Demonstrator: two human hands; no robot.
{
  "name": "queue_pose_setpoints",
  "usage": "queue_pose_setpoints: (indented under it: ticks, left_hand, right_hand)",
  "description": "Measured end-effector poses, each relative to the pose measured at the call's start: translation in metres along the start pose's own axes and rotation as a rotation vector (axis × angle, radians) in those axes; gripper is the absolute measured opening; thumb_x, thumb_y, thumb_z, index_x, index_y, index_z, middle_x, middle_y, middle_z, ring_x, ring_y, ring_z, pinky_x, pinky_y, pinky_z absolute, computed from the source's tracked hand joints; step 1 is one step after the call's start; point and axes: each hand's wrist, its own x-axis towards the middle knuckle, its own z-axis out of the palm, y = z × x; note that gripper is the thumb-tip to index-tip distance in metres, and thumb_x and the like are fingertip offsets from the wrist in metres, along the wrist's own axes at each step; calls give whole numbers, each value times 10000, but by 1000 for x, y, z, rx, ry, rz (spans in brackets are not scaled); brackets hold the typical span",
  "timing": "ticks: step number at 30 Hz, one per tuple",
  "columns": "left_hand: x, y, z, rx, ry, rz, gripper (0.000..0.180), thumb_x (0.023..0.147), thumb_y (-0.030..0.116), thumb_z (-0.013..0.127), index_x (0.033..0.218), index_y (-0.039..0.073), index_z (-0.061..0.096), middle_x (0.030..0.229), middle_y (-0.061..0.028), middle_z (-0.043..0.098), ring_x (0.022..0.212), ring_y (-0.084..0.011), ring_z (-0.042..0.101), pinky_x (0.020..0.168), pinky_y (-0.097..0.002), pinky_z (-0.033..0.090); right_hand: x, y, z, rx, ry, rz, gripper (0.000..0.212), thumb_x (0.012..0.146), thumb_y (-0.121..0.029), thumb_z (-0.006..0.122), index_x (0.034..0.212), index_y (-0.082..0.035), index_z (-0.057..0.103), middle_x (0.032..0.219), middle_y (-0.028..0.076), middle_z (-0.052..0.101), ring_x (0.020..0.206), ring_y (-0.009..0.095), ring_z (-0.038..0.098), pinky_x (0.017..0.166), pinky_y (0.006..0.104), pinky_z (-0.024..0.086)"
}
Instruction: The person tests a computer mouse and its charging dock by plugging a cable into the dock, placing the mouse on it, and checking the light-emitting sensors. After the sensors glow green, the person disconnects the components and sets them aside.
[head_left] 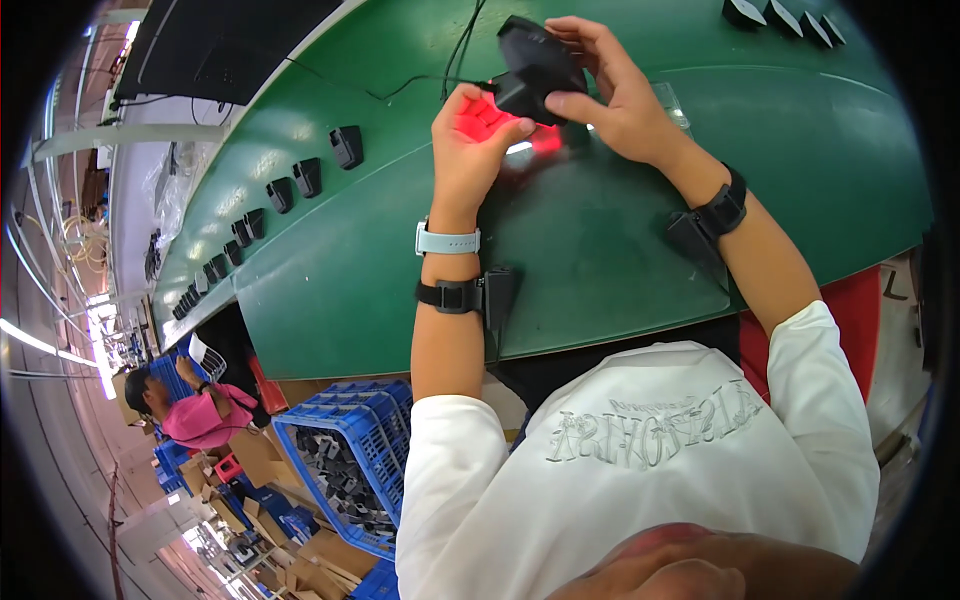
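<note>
A black, angular plastic device (540, 70) is held above the green table by both my hands, and a thin black cable (420, 82) meets its left side. My right hand (625, 105) grips its right side, thumb on the near face. My left hand (468, 135) is curled at its lower left, fingertips close to the cable end and thumb at the lower edge. Red light glows on the left palm and on the tabletop below. What the left fingertips press on is partly hidden.
Several black units (306, 177) stand in a row along the table's (350, 270) left side; others (780, 18) sit far right. A clear plastic piece (672, 105) lies beyond my right hand. A blue crate (345, 400) of dark parts and a person in pink (210, 415) are at left.
</note>
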Motion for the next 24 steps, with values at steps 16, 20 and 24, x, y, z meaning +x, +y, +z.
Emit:
queue_pose_setpoints:
  ticks: [16,20,24]
  left_hand:
    - [-2,4,5,-265,-156,-171,551,727,-190,750,1235,-55,587,1197,-124,691,1075,-221,693,944,-353,594]
    - [-3,11,10,-242,-154,-209,498,733,-185,741,1197,-59,610,1192,-130,696,1094,-223,685,958,-360,574]
    - [-1,2,5,-215,-177,-161,521,749,-161,737,1228,-34,576,1196,-114,682,1089,-221,681,971,-374,571]
  right_hand:
    - [-8,-15,-4,-345,-62,-301,795,721,-196,910,1402,-63,523,1331,125,586,1174,283,589,1041,401,472]
    - [-7,-15,-6,-334,-55,-304,795,728,-231,916,1400,-64,524,1300,118,597,1151,277,599,1045,396,469]
    - [-3,-14,-6,-385,-58,-345,793,731,-236,915,1399,-63,526,1278,113,605,1152,259,603,1053,382,466]
